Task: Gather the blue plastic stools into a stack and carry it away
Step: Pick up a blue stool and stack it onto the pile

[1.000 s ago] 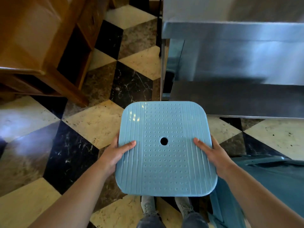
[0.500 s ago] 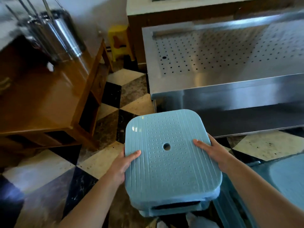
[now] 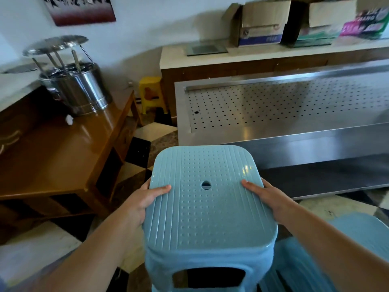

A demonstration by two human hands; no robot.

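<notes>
I hold the blue stool with my left hand and right hand, thumbs curled on top.

Both bare forearms reach forward and converge from the lower corners of the view. The left hand clasps the left edge of the blue stool, thumb lying flat on the seat, fingers curled out of sight beneath. The right hand mirrors it on the right edge, thumb on top pointing inward, its grip under the rim
</notes>
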